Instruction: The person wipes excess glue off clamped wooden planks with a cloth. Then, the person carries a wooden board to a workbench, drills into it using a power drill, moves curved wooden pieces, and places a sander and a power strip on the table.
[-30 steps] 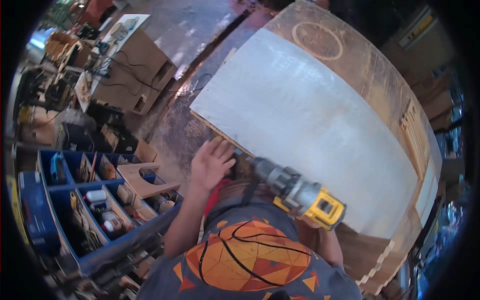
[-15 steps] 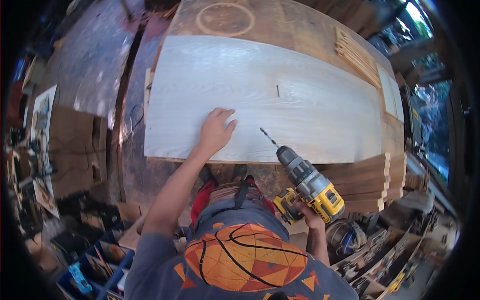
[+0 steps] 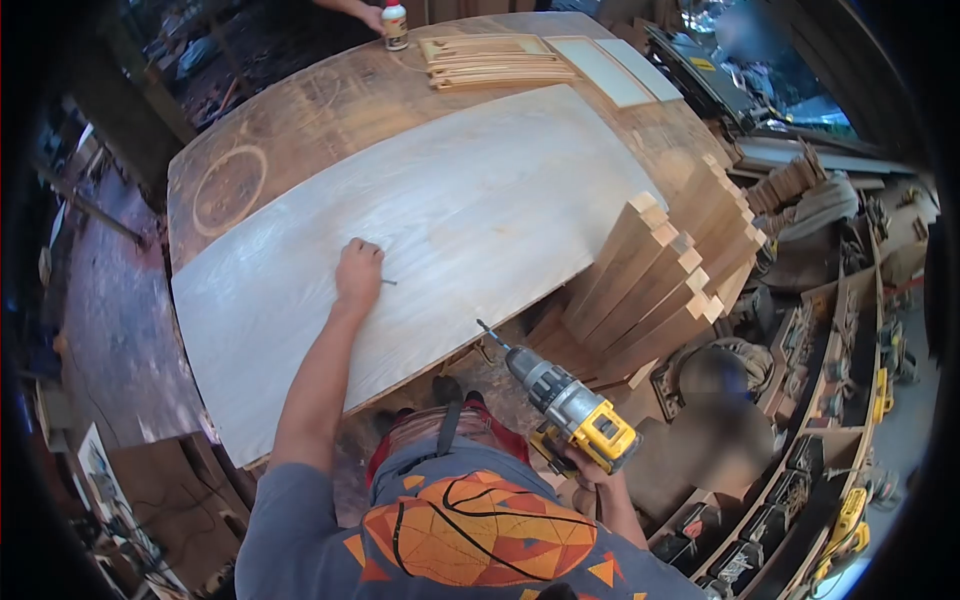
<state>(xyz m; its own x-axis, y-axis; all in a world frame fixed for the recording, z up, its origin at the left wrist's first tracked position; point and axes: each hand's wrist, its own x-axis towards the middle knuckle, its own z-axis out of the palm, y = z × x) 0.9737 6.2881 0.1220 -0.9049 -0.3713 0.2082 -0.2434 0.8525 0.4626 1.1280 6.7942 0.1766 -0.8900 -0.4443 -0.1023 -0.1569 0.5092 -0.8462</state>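
Observation:
My left hand [image 3: 360, 270] is over the grey-white board [image 3: 300, 280], its fingers curled closed. A thin dark screw [image 3: 390, 282] sticks out beside the fingertips; its other end is hidden by the hand. In my right hand [image 3: 588, 465] is the grip of a yellow and black cordless drill [image 3: 572, 405]. A long dark drill bit [image 3: 490, 329] is fitted in its chuck, pointing up and left toward the board's front edge. The bit is apart from the left hand.
Beyond the board, another person's hand [image 3: 372, 17] holds a white bottle [image 3: 395, 27] on the worktable [image 3: 300, 105]. Thin wooden strips [image 3: 490, 62] and framed panels [image 3: 605, 72] lie there. Stacked wooden boards [image 3: 640, 285] stand right, above tool compartments [image 3: 840, 440].
The view has turned to the right, so the board now slants up rightward. My left hand has moved to the screw and its fingers have closed. The drill stays in my right hand.

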